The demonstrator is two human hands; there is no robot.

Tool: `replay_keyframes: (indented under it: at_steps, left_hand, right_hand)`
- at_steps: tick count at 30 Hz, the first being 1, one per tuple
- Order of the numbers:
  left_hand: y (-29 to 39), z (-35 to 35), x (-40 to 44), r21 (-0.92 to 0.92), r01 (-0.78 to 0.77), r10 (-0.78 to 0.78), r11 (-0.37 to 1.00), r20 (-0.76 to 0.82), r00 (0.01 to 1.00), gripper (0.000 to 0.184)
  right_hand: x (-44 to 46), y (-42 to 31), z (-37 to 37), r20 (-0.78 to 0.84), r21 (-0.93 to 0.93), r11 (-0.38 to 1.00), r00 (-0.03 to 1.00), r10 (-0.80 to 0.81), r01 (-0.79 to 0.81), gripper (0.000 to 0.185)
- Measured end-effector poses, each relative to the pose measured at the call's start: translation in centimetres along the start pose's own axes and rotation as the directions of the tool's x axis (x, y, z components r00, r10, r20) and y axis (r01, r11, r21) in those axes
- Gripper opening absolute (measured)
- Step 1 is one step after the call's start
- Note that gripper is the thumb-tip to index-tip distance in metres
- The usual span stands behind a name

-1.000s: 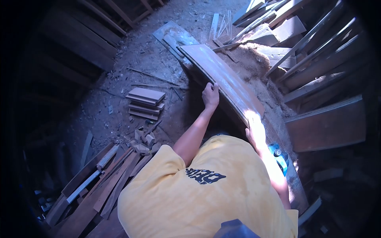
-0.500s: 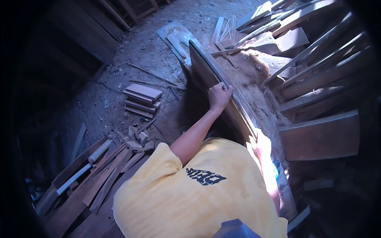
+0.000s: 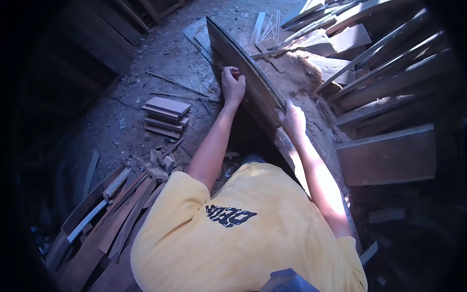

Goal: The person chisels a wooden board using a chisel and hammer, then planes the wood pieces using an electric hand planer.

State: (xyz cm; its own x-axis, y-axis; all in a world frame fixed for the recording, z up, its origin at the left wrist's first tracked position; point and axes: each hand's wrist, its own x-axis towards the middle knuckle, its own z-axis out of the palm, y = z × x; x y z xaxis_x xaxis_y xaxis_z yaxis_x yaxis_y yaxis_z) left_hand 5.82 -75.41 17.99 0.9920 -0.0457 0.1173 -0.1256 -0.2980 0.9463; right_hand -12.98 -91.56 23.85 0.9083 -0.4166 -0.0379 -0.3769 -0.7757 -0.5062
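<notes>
A long wooden panel (image 3: 248, 73) stands tilted up on its long edge over a dusty workbench (image 3: 318, 124). My right hand (image 3: 294, 121) grips the panel's near end, its fingers wrapped over the upper edge. At the panel's left face is my left hand (image 3: 233, 86), its fingers curled; what they hold, if anything, is hidden. Both arms reach forward from a yellow shirt (image 3: 253, 228).
Short boards (image 3: 168, 105) lie stacked on the dirt floor at left, with wood offcuts (image 3: 158, 165) nearer. Long planks (image 3: 116, 219) pile at lower left. Boards and beams (image 3: 389, 78) lean at right, beside a broad panel (image 3: 389, 155).
The panel has turned from lying nearly flat to standing on edge, then moved forward and left. My left hand has left its upper edge. My right hand has moved forward with the panel.
</notes>
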Motion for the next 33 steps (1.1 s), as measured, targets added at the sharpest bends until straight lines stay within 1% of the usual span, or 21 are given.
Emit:
replay_keyframes:
  at_steps: [2, 4, 7, 9, 10, 12, 13, 14, 16, 18, 20, 21, 22, 23, 25, 26, 27, 28, 30, 32, 33]
  left_hand:
    - [-2.3, -0.3, -5.5, 0.267, -0.104, 0.034, 0.958, 0.253, 0.967, 0.087]
    - [-2.6, 0.8, -12.2, 0.251, -0.136, 0.009, 0.958, 0.450, 0.893, 0.123]
    - [0.4, 4.5, -18.2, 0.279, -0.038, -0.119, 0.959, 0.525, 0.843, 0.136]
    - [-0.7, 8.3, -20.2, 0.233, -0.130, 0.044, 0.964, 0.343, 0.938, 0.138]
    - [-1.6, 9.3, -20.7, 0.231, -0.122, 0.037, 0.965, 0.341, 0.939, 0.138]
    - [-2.7, 11.1, -20.7, 0.009, 0.190, -0.188, 0.982, 0.201, 0.961, 0.129]
    - [-2.5, 11.6, -21.1, 0.124, 0.076, -0.085, 0.989, 0.070, 0.994, 0.113]
    - [-2.8, 12.1, -21.2, 0.126, 0.075, -0.083, 0.989, 0.063, 0.995, 0.113]
    - [-3.7, 12.6, -21.4, 0.206, -0.204, 0.228, 0.957, -0.104, 0.968, 0.105]
    - [-3.4, 12.2, -23.3, 0.062, -0.050, 0.053, 0.997, -0.032, 0.998, 0.096]
    - [-3.3, 12.0, -24.7, -0.063, 0.107, -0.102, 0.992, 0.070, 0.992, 0.088]
    - [-3.1, 12.5, -24.9, 0.068, -0.037, 0.042, 0.997, -0.078, 0.996, 0.081]
    - [-3.4, 13.0, -24.7, 0.135, -0.102, 0.120, 0.986, -0.134, 0.984, 0.077]
    - [-3.8, 13.6, -24.5, 0.208, -0.156, 0.196, 0.966, -0.188, 0.962, 0.074]
    - [-6.1, 14.0, -22.2, -0.198, 0.210, -0.201, 0.957, 0.064, 0.977, 0.065]
    - [-5.7, 13.6, -22.2, -0.203, 0.223, -0.214, 0.953, 0.068, 0.975, 0.065]
    - [-4.2, 12.8, -21.7, -0.055, 0.179, -0.175, 0.982, 0.065, 0.982, 0.060]
    - [-3.3, 12.1, -21.3, 0.098, 0.123, -0.130, 0.988, 0.072, 0.989, 0.056]
    - [-2.6, 12.1, -21.3, 0.063, 0.143, -0.147, 0.988, 0.061, 0.987, 0.046]
    - [-2.0, 12.1, -21.4, -0.211, -0.080, 0.041, 0.974, -0.181, 0.983, 0.039]
    - [-2.3, 11.9, -21.4, -0.215, -0.063, 0.020, 0.974, -0.198, 0.980, 0.039]
  right_hand:
    - [-0.9, 0.0, -0.5, -0.002, -0.008, 1.000, 1.000, -0.002, 0.002, 0.044]
    - [-1.8, -0.5, -1.2, -0.151, 0.099, 0.990, 0.985, -0.088, 0.104, 0.052]
    - [-3.4, 0.6, -2.4, -0.049, 0.239, 0.971, 0.999, -0.016, 0.027, 0.055]
    - [-3.8, 3.1, -3.0, 0.037, 0.381, 0.922, 0.996, -0.079, 0.059, 0.054]
    - [-4.4, 4.3, -3.2, 0.112, 0.528, 0.846, 0.983, -0.148, 0.067, 0.054]
    - [-7.5, 5.7, -5.3, 0.114, 0.530, 0.847, 0.988, -0.108, 0.031, 0.051]
    - [-9.5, 7.2, -6.6, 0.084, 0.481, 0.876, 0.994, -0.076, 0.027, 0.051]
    - [-12.1, 8.9, -8.4, 0.077, 0.344, 0.938, 0.997, 0.022, -0.048, 0.054]
    - [-18.9, 15.5, -10.0, -0.049, 0.010, 0.979, 0.978, 0.203, -0.202, 0.064]
    - [-26.9, 21.3, -11.8, -0.079, -0.364, 0.837, 0.909, 0.410, -0.409, 0.079]
    - [-34.1, 25.6, -12.2, -0.134, -0.492, 0.633, 0.771, 0.623, -0.597, 0.088]
    - [-37.7, 29.5, -11.4, -0.169, -0.282, 0.764, 0.814, 0.555, -0.580, 0.079]
    - [-40.0, 31.4, -11.4, 0.008, 0.221, 0.678, 0.696, 0.718, -0.701, 0.060]
    - [-40.9, 31.5, -11.3, 0.077, 0.293, 0.714, 0.760, 0.645, -0.636, 0.053]
    - [-41.8, 30.3, -11.3, 0.070, 0.257, 0.861, 0.897, 0.437, -0.439, 0.042]
    - [-40.5, 29.0, -11.1, 0.017, 0.143, 0.949, 0.959, 0.283, -0.283, 0.037]
    - [-39.5, 29.2, -9.8, -0.004, 0.248, 0.923, 0.953, 0.304, -0.293, 0.035]
    - [-38.5, 29.4, -8.6, 0.207, 0.515, 0.693, 0.858, 0.470, -0.504, 0.025]
    - [-37.4, 29.4, -8.2, 0.341, 0.527, 0.628, 0.819, 0.462, -0.573, 0.027]
    - [-35.6, 29.4, -8.7, 0.304, 0.506, 0.667, 0.837, 0.455, -0.547, 0.028]
    - [-34.7, 28.5, -9.4, 0.281, 0.484, 0.697, 0.849, 0.448, -0.529, 0.029]
